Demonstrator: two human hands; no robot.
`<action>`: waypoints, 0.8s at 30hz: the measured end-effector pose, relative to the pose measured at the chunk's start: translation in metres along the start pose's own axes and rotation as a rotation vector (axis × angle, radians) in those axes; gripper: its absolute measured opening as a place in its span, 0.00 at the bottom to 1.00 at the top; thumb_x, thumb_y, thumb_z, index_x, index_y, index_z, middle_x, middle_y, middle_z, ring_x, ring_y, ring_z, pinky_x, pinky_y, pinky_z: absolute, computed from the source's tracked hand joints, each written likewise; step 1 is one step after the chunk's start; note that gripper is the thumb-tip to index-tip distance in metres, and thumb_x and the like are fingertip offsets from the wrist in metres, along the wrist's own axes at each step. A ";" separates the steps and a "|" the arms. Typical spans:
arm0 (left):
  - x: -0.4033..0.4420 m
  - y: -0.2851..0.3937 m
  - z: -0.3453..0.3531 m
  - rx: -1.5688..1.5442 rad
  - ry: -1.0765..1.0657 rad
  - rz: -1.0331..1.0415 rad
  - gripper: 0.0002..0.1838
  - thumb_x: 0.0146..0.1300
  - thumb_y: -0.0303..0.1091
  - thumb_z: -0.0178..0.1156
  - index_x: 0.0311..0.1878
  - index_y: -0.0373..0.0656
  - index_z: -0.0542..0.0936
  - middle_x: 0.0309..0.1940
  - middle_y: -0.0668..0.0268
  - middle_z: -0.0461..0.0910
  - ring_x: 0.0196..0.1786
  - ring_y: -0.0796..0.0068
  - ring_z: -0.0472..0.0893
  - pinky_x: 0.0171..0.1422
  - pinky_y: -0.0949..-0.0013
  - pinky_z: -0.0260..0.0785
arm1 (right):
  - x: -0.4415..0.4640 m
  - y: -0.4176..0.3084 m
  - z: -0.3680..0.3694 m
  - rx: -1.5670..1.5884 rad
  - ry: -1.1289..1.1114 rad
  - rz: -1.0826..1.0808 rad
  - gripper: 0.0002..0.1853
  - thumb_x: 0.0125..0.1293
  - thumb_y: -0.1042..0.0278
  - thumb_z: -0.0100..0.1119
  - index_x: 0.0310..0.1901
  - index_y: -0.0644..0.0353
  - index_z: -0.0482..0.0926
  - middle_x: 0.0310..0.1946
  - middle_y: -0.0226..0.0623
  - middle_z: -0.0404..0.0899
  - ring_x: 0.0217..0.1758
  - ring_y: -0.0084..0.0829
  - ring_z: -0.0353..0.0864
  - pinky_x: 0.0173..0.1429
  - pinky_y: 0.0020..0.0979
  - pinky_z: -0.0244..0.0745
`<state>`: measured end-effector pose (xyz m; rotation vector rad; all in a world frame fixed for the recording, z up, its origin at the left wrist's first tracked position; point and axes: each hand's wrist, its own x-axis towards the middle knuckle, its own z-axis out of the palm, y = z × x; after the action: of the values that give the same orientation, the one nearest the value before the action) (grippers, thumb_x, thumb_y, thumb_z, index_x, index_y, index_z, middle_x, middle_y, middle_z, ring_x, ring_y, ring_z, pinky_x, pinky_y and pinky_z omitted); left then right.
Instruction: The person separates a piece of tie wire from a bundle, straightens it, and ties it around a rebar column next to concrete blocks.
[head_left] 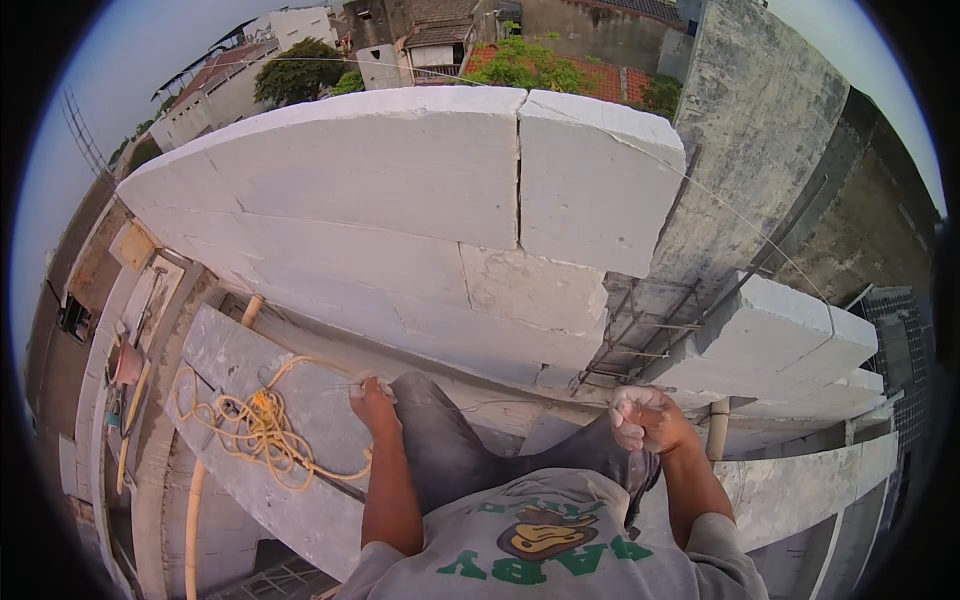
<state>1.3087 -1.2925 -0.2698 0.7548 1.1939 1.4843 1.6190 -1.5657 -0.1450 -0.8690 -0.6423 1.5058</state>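
My left hand [374, 404] is closed above my knee, beside the grey board, with a thin wire [480, 404] at its fingers. The wire runs across my lap toward my right hand [643, 418], which is also closed and dusted white. Its fingers are pressed together, and the wire seems to end there. In front of both hands stands a wall of white blocks [380, 170]. A tangled yellow rope [262, 425] lies on the grey board [225, 350] to the left.
Steel rebar [650, 325] stands in a gap between the white blocks and the right-hand blocks [775, 330]. A concrete column [760, 110] rises behind. A taut string [740, 215] crosses the wall top. Tools and a reddish bucket [128, 362] lie at far left.
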 end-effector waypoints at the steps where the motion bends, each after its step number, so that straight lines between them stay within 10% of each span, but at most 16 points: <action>1: 0.005 0.000 -0.003 0.019 0.010 -0.035 0.05 0.62 0.25 0.50 0.40 0.38 0.72 0.19 0.69 0.69 0.16 0.81 0.66 0.20 0.75 0.60 | 0.001 -0.007 -0.007 -0.098 0.243 -0.016 0.13 0.69 0.62 0.55 0.31 0.63 0.74 0.16 0.25 0.64 0.15 0.19 0.62 0.19 0.23 0.58; 3: 0.003 0.005 -0.001 0.055 -0.001 -0.050 0.04 0.63 0.28 0.51 0.40 0.40 0.72 0.19 0.70 0.68 0.16 0.81 0.65 0.20 0.76 0.60 | -0.001 0.001 -0.048 -0.555 0.544 0.076 0.10 0.65 0.64 0.55 0.31 0.63 0.77 0.15 0.30 0.69 0.14 0.27 0.67 0.20 0.30 0.63; 5: -0.001 0.002 0.003 0.081 0.003 -0.014 0.05 0.65 0.31 0.51 0.40 0.41 0.73 0.17 0.72 0.66 0.17 0.81 0.64 0.22 0.76 0.61 | -0.015 0.040 -0.084 -1.587 0.412 0.037 0.09 0.60 0.67 0.54 0.34 0.64 0.78 0.21 0.38 0.77 0.23 0.38 0.76 0.30 0.38 0.71; 7: -0.001 0.000 0.004 0.096 0.067 0.031 0.06 0.66 0.32 0.52 0.42 0.42 0.74 0.17 0.73 0.65 0.17 0.81 0.62 0.24 0.75 0.61 | -0.022 0.063 -0.071 -1.849 0.276 0.430 0.08 0.60 0.68 0.53 0.33 0.64 0.77 0.23 0.39 0.76 0.25 0.33 0.75 0.35 0.36 0.72; 13: 0.008 0.014 -0.009 0.040 0.101 -0.164 0.10 0.65 0.34 0.53 0.46 0.41 0.77 0.17 0.76 0.62 0.18 0.83 0.61 0.28 0.74 0.65 | -0.067 0.030 -0.040 -0.812 -0.499 0.302 0.09 0.65 0.68 0.54 0.39 0.64 0.79 0.24 0.33 0.77 0.25 0.30 0.74 0.34 0.31 0.71; 16: 0.013 0.004 -0.008 0.008 0.151 -0.157 0.09 0.65 0.34 0.54 0.44 0.41 0.78 0.17 0.76 0.61 0.18 0.83 0.60 0.28 0.74 0.64 | -0.080 -0.010 -0.015 -0.320 -0.126 0.177 0.09 0.68 0.67 0.52 0.38 0.65 0.77 0.22 0.27 0.72 0.24 0.22 0.69 0.32 0.27 0.67; 19: 0.008 0.003 0.004 0.089 0.172 -0.091 0.10 0.65 0.34 0.53 0.45 0.40 0.77 0.17 0.75 0.61 0.18 0.83 0.60 0.27 0.74 0.64 | -0.069 -0.007 -0.027 -0.542 0.548 -0.059 0.10 0.65 0.65 0.55 0.37 0.66 0.77 0.24 0.34 0.77 0.28 0.27 0.75 0.34 0.30 0.70; 22: -0.007 0.006 0.014 0.180 0.074 0.061 0.10 0.65 0.34 0.52 0.46 0.40 0.75 0.18 0.74 0.62 0.19 0.83 0.61 0.28 0.74 0.64 | -0.070 0.056 -0.100 -1.611 0.831 0.068 0.11 0.60 0.66 0.60 0.43 0.62 0.78 0.30 0.41 0.82 0.31 0.36 0.79 0.39 0.37 0.73; 24: -0.005 0.005 0.013 0.212 0.054 0.092 0.11 0.66 0.35 0.51 0.47 0.40 0.74 0.21 0.73 0.65 0.21 0.83 0.62 0.28 0.73 0.64 | -0.084 0.075 -0.106 -1.792 0.449 0.578 0.14 0.57 0.64 0.61 0.43 0.60 0.79 0.33 0.45 0.83 0.34 0.40 0.81 0.41 0.40 0.73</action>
<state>1.3198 -1.2934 -0.2600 0.9280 1.3885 1.4758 1.6627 -1.6674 -0.2528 -2.8046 -1.4482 0.7574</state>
